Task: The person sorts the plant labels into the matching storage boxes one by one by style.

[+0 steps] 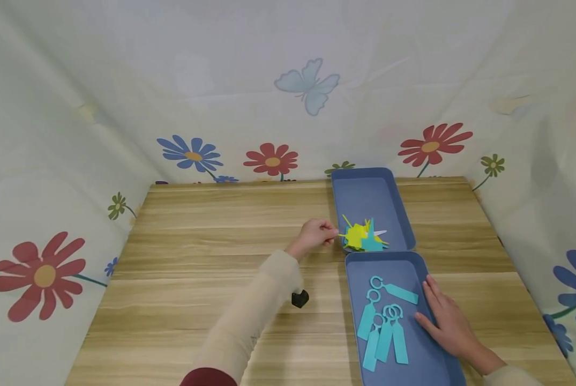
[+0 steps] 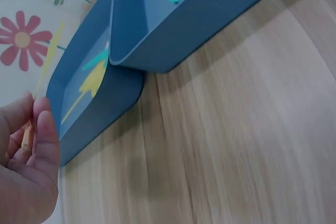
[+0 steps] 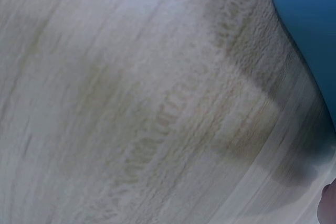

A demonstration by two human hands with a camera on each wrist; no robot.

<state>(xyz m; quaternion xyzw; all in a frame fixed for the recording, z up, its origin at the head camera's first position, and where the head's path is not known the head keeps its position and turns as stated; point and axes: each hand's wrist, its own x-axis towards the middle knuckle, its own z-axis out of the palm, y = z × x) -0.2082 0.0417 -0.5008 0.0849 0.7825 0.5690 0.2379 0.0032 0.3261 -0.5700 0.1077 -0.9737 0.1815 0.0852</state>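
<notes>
My left hand (image 1: 318,232) pinches a thin yellow plastic tag (image 2: 48,61) between thumb and fingertips, at the left side of the far blue tray (image 1: 372,201). In that tray's near end lies a heap of yellow tags (image 1: 357,236) and turquoise tags (image 1: 373,244) with narrow pointed ends, and a white one (image 1: 380,232) shows among them. The near blue tray (image 1: 425,343) contains several turquoise ring-topped tags (image 1: 385,340). My right hand (image 1: 449,324) rests on this tray's right rim with its fingers extended. Only a fingertip (image 3: 328,205) of it shows in the right wrist view.
Both trays stand end to end on a wood-grain table (image 1: 210,257), towards its right side. A small black object (image 1: 299,298) is by the left sleeve. White cloth with printed flowers (image 1: 270,161) walls the table at the back and sides.
</notes>
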